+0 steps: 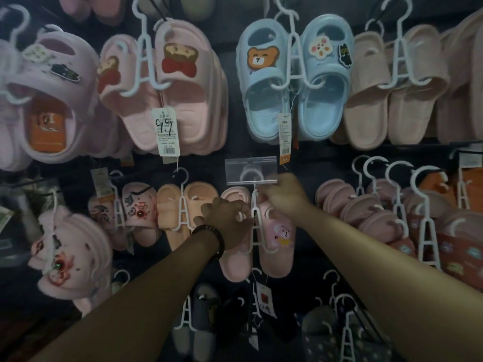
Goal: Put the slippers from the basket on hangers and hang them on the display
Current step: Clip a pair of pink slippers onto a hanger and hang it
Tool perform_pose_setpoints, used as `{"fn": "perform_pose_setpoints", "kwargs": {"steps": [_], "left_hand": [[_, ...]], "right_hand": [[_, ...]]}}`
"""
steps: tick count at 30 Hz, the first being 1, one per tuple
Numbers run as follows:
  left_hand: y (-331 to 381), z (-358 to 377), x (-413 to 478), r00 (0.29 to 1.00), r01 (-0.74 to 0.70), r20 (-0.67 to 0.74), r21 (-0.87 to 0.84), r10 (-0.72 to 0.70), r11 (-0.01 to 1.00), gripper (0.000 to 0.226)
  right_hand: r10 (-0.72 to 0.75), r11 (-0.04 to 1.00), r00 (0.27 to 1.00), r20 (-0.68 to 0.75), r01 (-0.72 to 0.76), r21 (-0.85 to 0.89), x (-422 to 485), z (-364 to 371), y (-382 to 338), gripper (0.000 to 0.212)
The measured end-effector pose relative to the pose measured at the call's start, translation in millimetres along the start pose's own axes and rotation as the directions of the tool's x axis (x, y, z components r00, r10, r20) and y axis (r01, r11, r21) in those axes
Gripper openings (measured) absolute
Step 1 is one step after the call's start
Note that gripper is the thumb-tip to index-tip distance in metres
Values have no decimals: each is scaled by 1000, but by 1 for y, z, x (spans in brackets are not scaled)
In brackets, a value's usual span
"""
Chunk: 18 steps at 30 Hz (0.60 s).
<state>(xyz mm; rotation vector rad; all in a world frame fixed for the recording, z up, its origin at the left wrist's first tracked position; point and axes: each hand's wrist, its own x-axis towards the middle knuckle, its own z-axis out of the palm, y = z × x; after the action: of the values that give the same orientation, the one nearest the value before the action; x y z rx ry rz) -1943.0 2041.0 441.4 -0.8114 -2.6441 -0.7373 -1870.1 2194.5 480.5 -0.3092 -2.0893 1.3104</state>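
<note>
Pink slippers (277,246), already paired on a white hanger (254,236), hang in the middle row of the display (313,158), just under a clear label holder (251,169). My left hand (227,218) has its fingers curled around the left slipper, steadying the pair so it hangs straight. My right hand (285,194) pinches the hanger's neck with closed fingers, apparently guiding the hook onto the peg; whether the hook is seated, I cannot tell.

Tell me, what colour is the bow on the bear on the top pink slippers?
Red; the bow shows best in the head view.
</note>
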Motion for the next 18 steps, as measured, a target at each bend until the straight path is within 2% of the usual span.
{"fn": "perform_pose_setpoints", "kwargs": {"steps": [4, 8, 12, 14, 18], "left_hand": [[-3, -5, -12, 1000, -5, 13, -26, 6, 1000, 27], [-8, -19, -33, 998, -64, -16, -44, 63, 997, 45], [-32, -28, -66, 995, -87, -63, -169, 78, 982, 31], [-43, -35, -89, 996, -86, -50, -245, 76, 966, 25], [-69, -49, -133, 999, -44, 16, -326, 51, 944, 3]], "right_hand": [[-18, 1000, 1000, 8, 18, -15, -13, -6, -4, 22], [-65, 993, 992, -110, 53, -107, -26, -12, -4, 11], [-141, 982, 973, -182, 115, -148, -63, -1, -8, 9], [-163, 983, 965, -204, 142, -114, -83, 12, -9, 10], [-111, 994, 989, -100, 111, -10, -126, 52, -9, 8]]}}
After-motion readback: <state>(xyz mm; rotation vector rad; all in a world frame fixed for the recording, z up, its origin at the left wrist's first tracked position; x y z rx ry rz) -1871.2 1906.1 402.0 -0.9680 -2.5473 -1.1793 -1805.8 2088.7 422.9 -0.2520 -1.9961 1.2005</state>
